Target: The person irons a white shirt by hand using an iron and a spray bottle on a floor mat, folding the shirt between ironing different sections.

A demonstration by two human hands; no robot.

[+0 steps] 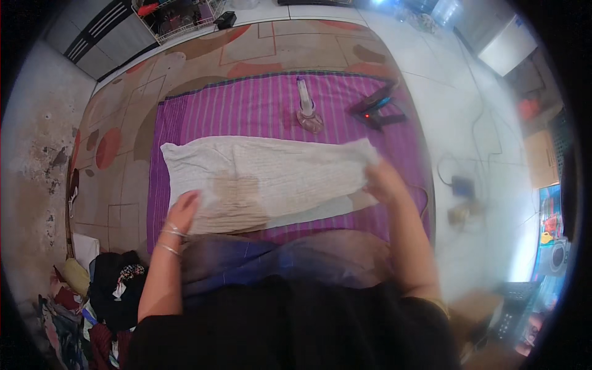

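A pale ribbed cloth garment (296,175) lies spread lengthwise over a purple striped cloth (249,111) on the floor. My left hand (185,210), with bangles at the wrist, is at the garment's lower left edge; whether its fingers pinch the fabric is not clear. At the right end, my right hand (381,180) is blurred and has the garment's edge between its fingers. Beyond the garment, a bottle (305,104) with a pinkish lower part is on the striped cloth. To its right is a clothes iron (379,108) with a small red light.
A patterned rug (125,115) is under the striped cloth. A heap of clothes (111,296) lies at lower left by the stained wall. Cords and a dark adapter-like box (462,186) are on the tiles at right. A wire rack (185,23) stands at upper left.
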